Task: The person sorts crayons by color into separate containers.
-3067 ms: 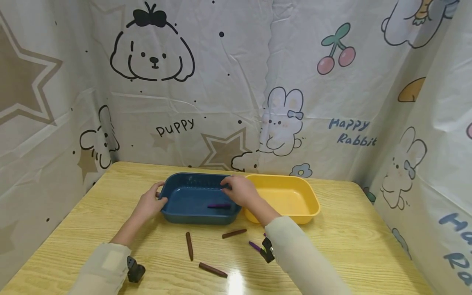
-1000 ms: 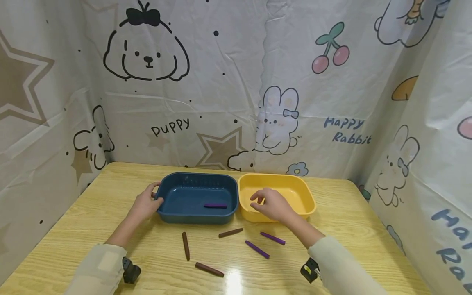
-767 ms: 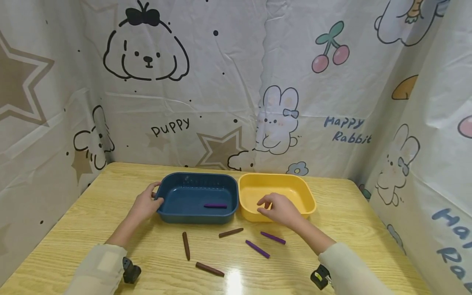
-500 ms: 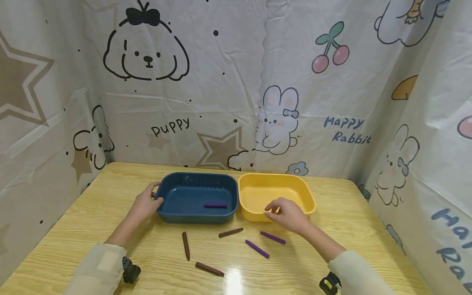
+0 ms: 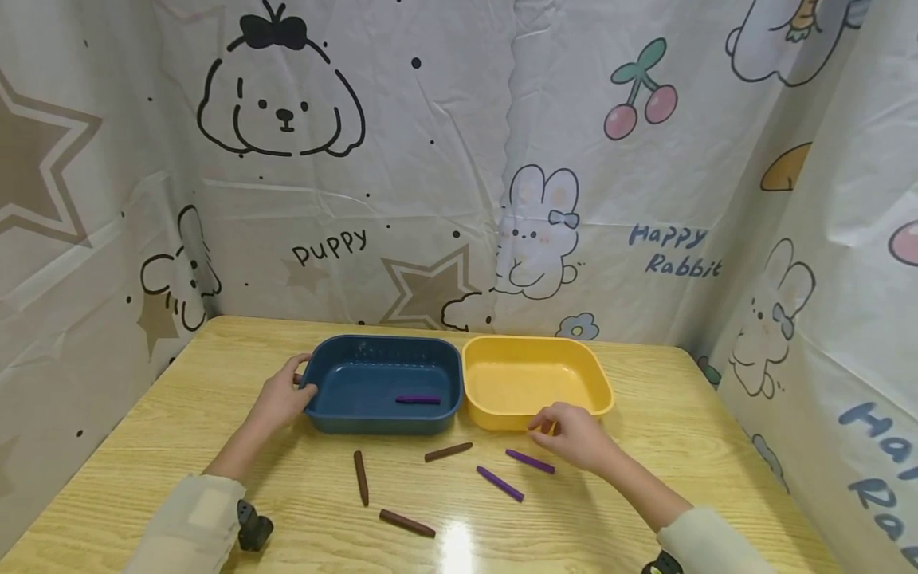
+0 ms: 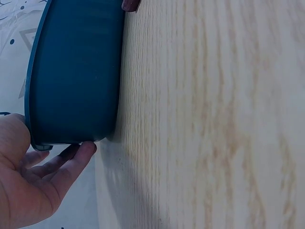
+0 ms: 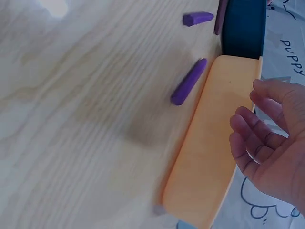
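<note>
My left hand (image 5: 282, 399) grips the left end of a dark blue plastic bin (image 5: 383, 425), thumb at the rim and fingers along the outside wall (image 6: 76, 71). Inside that bin lies one purple crayon (image 5: 418, 400). My right hand (image 5: 574, 437) hovers by the front rim of the yellow bin (image 5: 502, 419), fingers loosely bent and holding nothing. Just left of it on the table is a purple crayon (image 5: 531, 461), seen also as a crayon (image 7: 188, 82) in the right wrist view. Another purple crayon (image 5: 500, 483) lies nearer the front.
Three brown crayons lie in front of the blue bin: one crayon (image 5: 448, 452) near its right corner, an upright-lying crayon (image 5: 361, 478), and a slanted crayon (image 5: 407, 523) nearer me. A printed curtain (image 5: 430, 159) hangs behind the wooden table (image 5: 681, 446).
My right hand has moved from over the blue bin, across the yellow bin, to its front rim near the purple crayons. The left hand keeps its grip on the blue bin.
</note>
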